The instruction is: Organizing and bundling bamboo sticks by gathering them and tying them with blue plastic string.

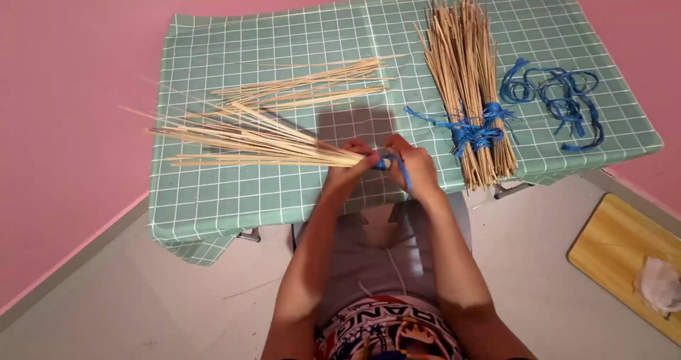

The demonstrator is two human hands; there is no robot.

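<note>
A fan of thin bamboo sticks [248, 139] lies on the green checked tablecloth [213, 197], its gathered end pointing right. My left hand [349, 167] grips that gathered end. My right hand [413, 165] touches the same end and holds a blue plastic strip [397, 165] that wraps around it. Both hands meet at the table's front edge.
A tied bundle of sticks [468, 83] bound with blue strip lies at the right. Loose blue strips [560, 101] lie farther right. More loose sticks [312, 85] rest at mid-table. A wooden board with a white cloth [631, 261] sits on the floor at lower right.
</note>
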